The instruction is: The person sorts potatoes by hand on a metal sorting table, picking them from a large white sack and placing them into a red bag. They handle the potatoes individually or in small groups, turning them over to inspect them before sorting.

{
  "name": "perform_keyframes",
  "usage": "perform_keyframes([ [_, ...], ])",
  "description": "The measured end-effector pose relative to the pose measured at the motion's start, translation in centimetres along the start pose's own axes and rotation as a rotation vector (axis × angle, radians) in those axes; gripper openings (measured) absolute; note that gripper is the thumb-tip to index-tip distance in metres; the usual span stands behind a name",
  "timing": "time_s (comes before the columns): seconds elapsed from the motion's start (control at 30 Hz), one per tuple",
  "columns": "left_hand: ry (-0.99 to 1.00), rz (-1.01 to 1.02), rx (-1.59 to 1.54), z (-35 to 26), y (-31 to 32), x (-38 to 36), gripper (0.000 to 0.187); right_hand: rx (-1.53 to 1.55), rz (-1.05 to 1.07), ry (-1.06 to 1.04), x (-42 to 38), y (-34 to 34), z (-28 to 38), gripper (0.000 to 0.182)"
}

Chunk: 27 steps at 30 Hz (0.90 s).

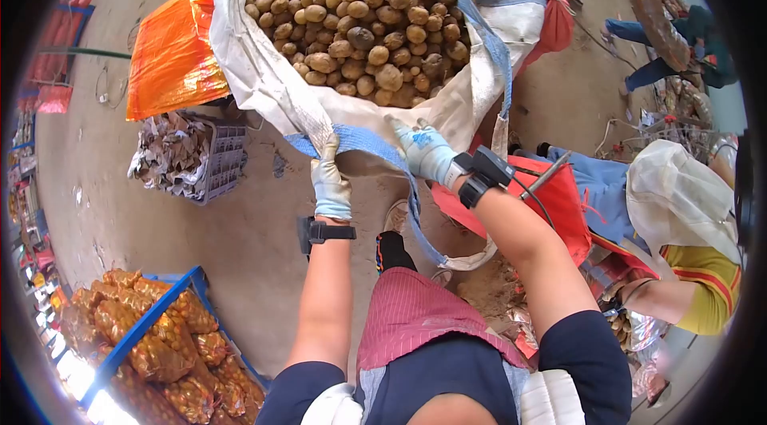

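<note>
A large white woven bulk bag (pixel 268 77) stands in front of me, open at the top and full of potatoes (pixel 363 17). Blue straps (pixel 497 49) run along its sides, and one loops down near my legs. My left hand (pixel 330 179), in a pale blue work glove, is closed on the bag's near edge where a blue strap joins it. My right hand (pixel 425 152), gloved the same way, is closed on the cloth of the near side, its fingertips partly hidden in the folds. Both wrists carry black strapped devices.
An orange sack (pixel 176 53) stands left of the bag, above a crate (pixel 226 155) of crumpled paper. Netted sacks of potatoes (pixel 156 337) fill a blue-framed cart (pixel 136 327) at lower left. A red sheet (pixel 551 205) and a person in a yellow sleeve (pixel 707 285) are at right.
</note>
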<state>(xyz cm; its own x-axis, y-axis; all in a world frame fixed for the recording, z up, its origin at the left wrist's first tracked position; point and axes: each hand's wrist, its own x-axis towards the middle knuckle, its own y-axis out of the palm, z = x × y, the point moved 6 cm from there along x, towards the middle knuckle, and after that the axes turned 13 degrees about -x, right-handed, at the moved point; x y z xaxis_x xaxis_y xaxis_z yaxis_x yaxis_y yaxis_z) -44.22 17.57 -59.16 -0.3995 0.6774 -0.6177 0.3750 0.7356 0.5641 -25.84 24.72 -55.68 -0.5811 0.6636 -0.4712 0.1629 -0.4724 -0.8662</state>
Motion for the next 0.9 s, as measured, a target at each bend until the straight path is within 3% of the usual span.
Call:
perform_keyframes([
  [0.07, 0.033, 0.028, -0.052, 0.1, 0.2, -0.8, 0.038, 0.037, -0.211, -0.117, -1.2, -0.2, 0.7, 0.063],
  [0.17, 0.004, -0.039, -0.014, -0.4, 0.6, -2.3, 0.038, 0.193, -0.085, -0.059, -3.9, -1.9, 0.9, 0.059],
  [0.23, -0.006, -0.046, 0.008, -0.7, 0.3, -2.2, 0.038, 0.197, -0.21, -0.102, -5.2, -1.4, 0.5, 0.054],
  [0.3, -0.027, -0.098, 0.096, -0.7, -0.7, -1.8, 0.035, 0.263, -0.206, -0.246, -7.0, -1.6, 1.2, 0.052],
  [0.37, 0.051, -0.045, 0.141, -1.8, 0.6, -2.5, 0.037, 0.228, -0.107, -0.173, -9.8, -4.6, 0.7, 0.049],
  [0.4, -0.01, -0.105, 0.235, -1.9, -1.3, -1.5, 0.039, 0.835, -0.27, -0.1, -11.1, -5.9, -1.0, 0.047],
  [0.43, -0.161, -0.011, 0.127, -2.2, -0.4, -2.0, 0.04, 1.438, -0.496, 0.047, -15.3, -6.1, -4.4, 0.046],
  [0.47, -0.109, -0.087, 0.154, -2.6, -2.0, -0.5, 0.037, 1.734, -0.601, 0.041, -18.2, -7.3, -6.5, 0.045],
  [0.5, -0.207, -0.022, 0.11, -2.8, 0.0, -1.8, 0.033, 2.018, -0.737, 0.016, -21.7, -8.6, -8.5, 0.044],
  [0.53, -0.2, -0.024, 0.204, -3.1, -3.9, 1.7, 0.033, 2.342, -0.833, -0.132, -25.3, -8.9, -9.6, 0.045],
  [0.57, -0.332, 0.274, 0.165, -4.1, -8.7, 6.9, 0.021, 2.314, -0.943, -0.087, -28.9, -8.7, -10.5, 0.045],
  [0.6, 0.169, 0.039, 0.814, -6.6, -4.1, 1.8, 0.022, 2.371, -0.983, -0.049, -32.1, -8.3, -11.0, 0.046],
  [0.63, 0.463, -0.098, 0.93, -7.5, 1.0, -2.7, 0.027, 2.427, -1.029, -0.019, -35.2, -8.0, -11.2, 0.047],
  [0.67, 0.738, -0.126, 1.094, -7.8, 1.9, -2.8, 0.039, 2.404, -1.123, 0.035, -38.3, -7.8, -10.9, 0.049],
  [0.7, 0.689, -0.012, 0.981, -6.2, 5.8, -5.9, 0.04, 2.359, -1.249, 0.073, -41.0, -6.8, -10.7, 0.049],
  [0.73, 0.578, 0.19, 0.969, -4.6, 4.3, -1.3, 0.043, 2.295, -1.3, -0.009, -43.4, -6.0, -10.2, 0.048],
  [0.77, 0.627, 0.26, 1.057, -1.4, 9.6, -7.0, 0.045, 2.218, -1.358, -0.081, -46.2, -5.2, -9.2, 0.047],
  [0.83, 0.667, 0.659, 1.13, 5.8, 14.2, -11.9, 0.041, 1.981, -1.404, 0.189, -51.0, -3.2, -6.5, 0.044],
  [0.9, 0.423, 1.077, 1.121, 14.1, 16.5, -17.8, 0.038, 1.89, -1.285, 0.622, -54.9, 1.0, -3.7, 0.041],
])
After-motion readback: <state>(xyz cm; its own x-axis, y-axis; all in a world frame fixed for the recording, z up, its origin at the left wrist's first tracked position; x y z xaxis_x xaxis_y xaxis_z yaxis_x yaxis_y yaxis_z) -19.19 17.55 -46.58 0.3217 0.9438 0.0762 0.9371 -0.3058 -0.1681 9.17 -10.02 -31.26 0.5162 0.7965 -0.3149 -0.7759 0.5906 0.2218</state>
